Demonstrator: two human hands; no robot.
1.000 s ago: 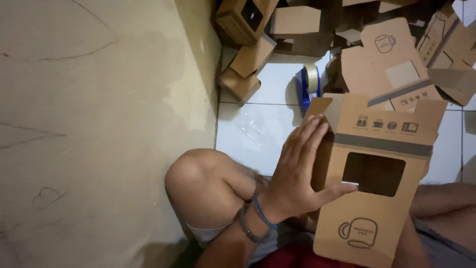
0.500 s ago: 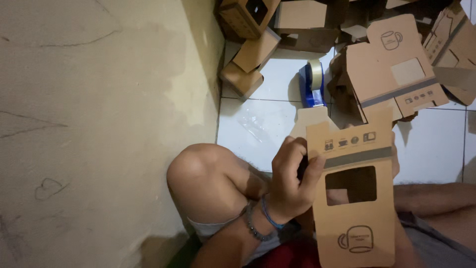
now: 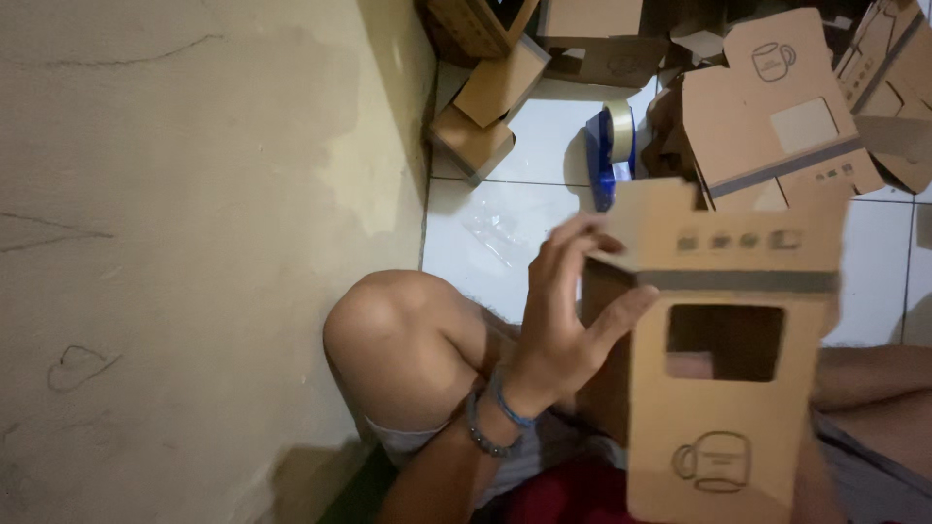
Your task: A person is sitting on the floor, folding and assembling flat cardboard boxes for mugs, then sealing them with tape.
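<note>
Holding a brown cardboard box [image 3: 723, 388] upright in front of my lap, I am gripping its left edge with my left hand [image 3: 563, 320], fingers curled over the top corner and thumb pressing against the side panel. My right hand is not showing, so I cannot tell what it is doing. The box is tall and flat-fronted, with a rectangular window cut out of its middle, a dark grey band running across above that window, a row of small grey symbols on the raised top flap, and an outlined mug drawing near the bottom. I am sitting against a big beige wall [image 3: 175, 243] on my left, my bent knee [image 3: 388, 330] resting beside it on the white tiled floor [image 3: 505, 233]. Beyond the box, a pile of matching cartons [image 3: 777, 116] is lying flattened and half folded, one showing the same mug outline and grey stripe. A smaller folded box [image 3: 481, 116] is leaning near the wall. Just beside the pile, a blue tape dispenser [image 3: 612, 150] is standing with its pale roll.
</note>
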